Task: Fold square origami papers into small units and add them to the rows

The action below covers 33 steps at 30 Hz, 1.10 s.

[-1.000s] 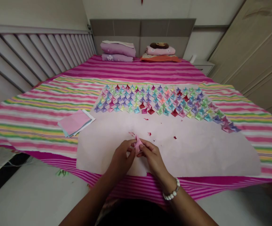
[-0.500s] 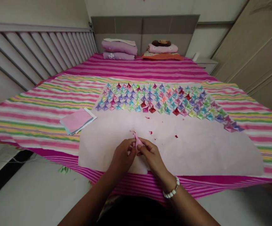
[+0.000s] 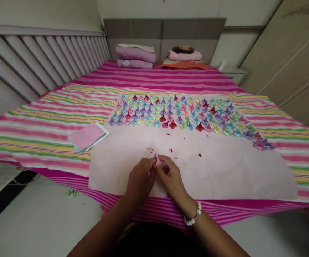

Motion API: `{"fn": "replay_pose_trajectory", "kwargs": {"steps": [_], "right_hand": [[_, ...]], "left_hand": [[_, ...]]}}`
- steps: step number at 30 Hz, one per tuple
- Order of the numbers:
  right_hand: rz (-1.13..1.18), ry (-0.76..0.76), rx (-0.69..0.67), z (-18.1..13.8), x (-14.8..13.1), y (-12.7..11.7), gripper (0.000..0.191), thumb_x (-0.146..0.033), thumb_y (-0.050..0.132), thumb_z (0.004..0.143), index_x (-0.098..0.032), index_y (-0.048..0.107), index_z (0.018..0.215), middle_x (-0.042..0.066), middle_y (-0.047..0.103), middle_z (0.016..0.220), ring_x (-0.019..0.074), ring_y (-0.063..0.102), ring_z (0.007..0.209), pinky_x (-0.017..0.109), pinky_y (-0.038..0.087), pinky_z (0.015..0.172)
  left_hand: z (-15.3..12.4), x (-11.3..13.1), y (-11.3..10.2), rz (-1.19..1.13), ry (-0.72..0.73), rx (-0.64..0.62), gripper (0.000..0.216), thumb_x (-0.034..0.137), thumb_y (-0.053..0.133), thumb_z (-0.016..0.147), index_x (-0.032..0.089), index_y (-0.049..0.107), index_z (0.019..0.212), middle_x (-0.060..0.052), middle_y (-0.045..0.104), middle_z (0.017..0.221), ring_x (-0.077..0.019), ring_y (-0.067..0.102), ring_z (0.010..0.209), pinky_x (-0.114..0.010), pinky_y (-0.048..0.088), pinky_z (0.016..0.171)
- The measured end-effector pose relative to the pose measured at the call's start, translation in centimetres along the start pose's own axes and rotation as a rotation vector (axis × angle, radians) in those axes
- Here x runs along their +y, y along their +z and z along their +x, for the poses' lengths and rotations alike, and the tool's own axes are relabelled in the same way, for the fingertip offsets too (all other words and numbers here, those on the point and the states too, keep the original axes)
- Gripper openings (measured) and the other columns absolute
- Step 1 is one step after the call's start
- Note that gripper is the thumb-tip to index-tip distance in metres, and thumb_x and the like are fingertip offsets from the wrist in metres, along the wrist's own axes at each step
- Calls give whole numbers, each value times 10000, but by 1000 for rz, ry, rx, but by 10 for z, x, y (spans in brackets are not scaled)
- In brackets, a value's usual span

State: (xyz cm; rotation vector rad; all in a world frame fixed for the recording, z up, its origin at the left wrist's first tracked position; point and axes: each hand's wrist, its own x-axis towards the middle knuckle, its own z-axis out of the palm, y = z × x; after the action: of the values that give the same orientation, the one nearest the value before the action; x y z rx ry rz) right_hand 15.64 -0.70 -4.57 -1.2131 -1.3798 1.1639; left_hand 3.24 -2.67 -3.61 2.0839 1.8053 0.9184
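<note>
Between my fingertips is a small pink folded paper piece [image 3: 158, 160], partly hidden by the fingers. My left hand [image 3: 141, 177] is closed on its left side, and my right hand [image 3: 171, 175], with a white bead bracelet at the wrist, pinches it from the right. Both hands are just above the near part of a large pale sheet [image 3: 223, 167]. Beyond them, rows of small folded paper pieces [image 3: 179, 119] in many colours cover the sheet's far part. A few dark red scraps [image 3: 200, 155] lie between these rows and my hands.
A stack of pink, white and blue paper squares [image 3: 87, 137] lies left of the sheet on the striped bedspread [image 3: 44, 123]. Folded bedding [image 3: 135, 54] is stacked by the headboard. A slatted rail [image 3: 50, 64] runs along the left. Green paper bits [image 3: 72, 193] are on the floor.
My fingers have closed in further around the pink paper, so less of it shows. Its pointed tip stands lower and the right fingers have shifted up towards it.
</note>
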Motion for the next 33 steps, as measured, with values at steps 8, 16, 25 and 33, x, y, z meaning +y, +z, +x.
{"fn": "replay_pose_trajectory", "kwargs": {"steps": [8,16,25,33], "right_hand": [[-99,-60,117,0,-8,4,249,-197,610,736,-198,597,984,108,597,1104,135,581,593,299,493,535],[-129,-25,80,-1,-6,5,156,-271,580,781,-205,530,649,-17,529,579,133,488,514,253,391,480],[-103,-9,87,2,-2,7,171,-278,582,761,-203,530,617,-25,520,554,128,463,506,256,373,492],[-95,-18,66,1,-3,6,180,-267,576,780,-212,524,617,-13,561,563,147,531,525,270,425,514]], "left_hand": [[-1,1,4,55,-101,22,407,176,508,853,206,482,1258,-38,693,957,-175,658,749,-302,502,694],[-2,3,5,54,-125,30,498,176,515,844,210,426,1333,-45,678,955,-180,648,752,-316,510,708],[0,-10,16,-364,-143,5,446,227,443,890,161,415,1330,-161,513,1365,-243,540,1215,-379,555,843],[6,-9,12,-607,-328,-63,342,182,476,864,138,534,1198,-150,599,1242,-222,617,1110,-410,530,922]]}}
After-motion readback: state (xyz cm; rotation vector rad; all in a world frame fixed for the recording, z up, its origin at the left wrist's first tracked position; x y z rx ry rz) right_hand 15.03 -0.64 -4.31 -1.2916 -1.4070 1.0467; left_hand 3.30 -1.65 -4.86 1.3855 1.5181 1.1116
